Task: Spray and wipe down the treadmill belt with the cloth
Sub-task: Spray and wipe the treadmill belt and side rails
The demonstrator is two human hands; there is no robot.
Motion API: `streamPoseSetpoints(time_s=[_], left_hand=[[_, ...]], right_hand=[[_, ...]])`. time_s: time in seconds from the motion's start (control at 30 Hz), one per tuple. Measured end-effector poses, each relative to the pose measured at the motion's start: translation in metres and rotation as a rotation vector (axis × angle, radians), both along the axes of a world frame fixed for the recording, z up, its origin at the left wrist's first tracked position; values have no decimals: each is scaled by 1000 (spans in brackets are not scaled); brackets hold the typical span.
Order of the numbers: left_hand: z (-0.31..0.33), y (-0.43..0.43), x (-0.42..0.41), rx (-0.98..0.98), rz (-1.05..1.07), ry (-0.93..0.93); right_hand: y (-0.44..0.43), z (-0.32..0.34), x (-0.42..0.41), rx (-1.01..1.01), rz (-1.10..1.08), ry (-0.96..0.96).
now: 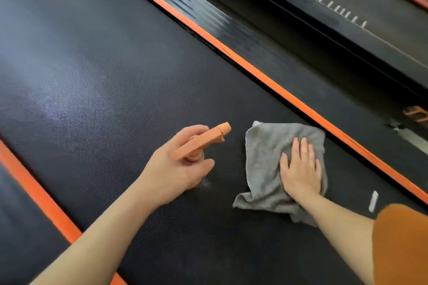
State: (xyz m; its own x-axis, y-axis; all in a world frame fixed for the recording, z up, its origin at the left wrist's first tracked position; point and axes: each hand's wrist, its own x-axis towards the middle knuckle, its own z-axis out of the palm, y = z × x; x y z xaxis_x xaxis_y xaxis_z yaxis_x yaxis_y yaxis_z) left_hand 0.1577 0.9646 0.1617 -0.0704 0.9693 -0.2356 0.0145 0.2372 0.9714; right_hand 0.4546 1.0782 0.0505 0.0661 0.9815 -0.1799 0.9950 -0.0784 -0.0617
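The black textured treadmill belt (pixel 111 81) fills most of the view, running diagonally between two orange side strips. My left hand (pixel 178 166) grips a spray bottle with an orange trigger head (pixel 206 139); the nozzle points up and to the right, and the bottle's body is hidden under my hand. To its right, a grey cloth (pixel 266 152) lies crumpled on the belt. My right hand (pixel 301 169) presses flat on the cloth with straight fingers. A paler sheen shows on the belt at the far left.
An orange strip (pixel 254 71) borders the belt on the right, another orange strip (pixel 39 201) on the left. Beyond the right strip lies a ribbed black side rail (pixel 231 28), then a neighbouring machine. A small white mark (pixel 373 201) sits on the belt near my right arm.
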Motion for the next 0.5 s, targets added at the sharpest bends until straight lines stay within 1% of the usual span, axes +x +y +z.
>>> streamPoseSetpoints(time_s=[0.03, 0.07, 0.1, 0.13, 0.2, 0.23, 0.3, 0.33, 0.37, 0.4, 0.5], left_hand=[[1, 3, 2, 14, -29, -111], [1, 7, 9, 3, -25, -190], [1, 9, 11, -19, 7, -195], [1, 9, 12, -41, 51, -138], [1, 7, 17, -14, 88, -29], [1, 3, 16, 6, 78, -2], [2, -2, 14, 38, 52, 50], [2, -3, 12, 38, 39, 61], [3, -5, 11, 45, 38, 50], [3, -6, 9, 66, 37, 28], [2, -2, 11, 68, 68, 76]], right_hand=[[-1, 0, -13, -6, -105, 17], [-5, 2, -30, 1, -166, 16], [-9, 3, -53, 13, -150, 12], [-14, 2, -79, 30, -57, 31], [-25, 0, -117, 45, 246, 89], [-30, -1, -130, 7, 406, 113], [-19, 2, -125, -56, 656, 136], [-6, 3, -112, -45, 734, 115], [10, 2, -90, -24, 736, 82], [32, 1, -69, -19, 669, 46], [76, 5, -15, -5, 218, -3]])
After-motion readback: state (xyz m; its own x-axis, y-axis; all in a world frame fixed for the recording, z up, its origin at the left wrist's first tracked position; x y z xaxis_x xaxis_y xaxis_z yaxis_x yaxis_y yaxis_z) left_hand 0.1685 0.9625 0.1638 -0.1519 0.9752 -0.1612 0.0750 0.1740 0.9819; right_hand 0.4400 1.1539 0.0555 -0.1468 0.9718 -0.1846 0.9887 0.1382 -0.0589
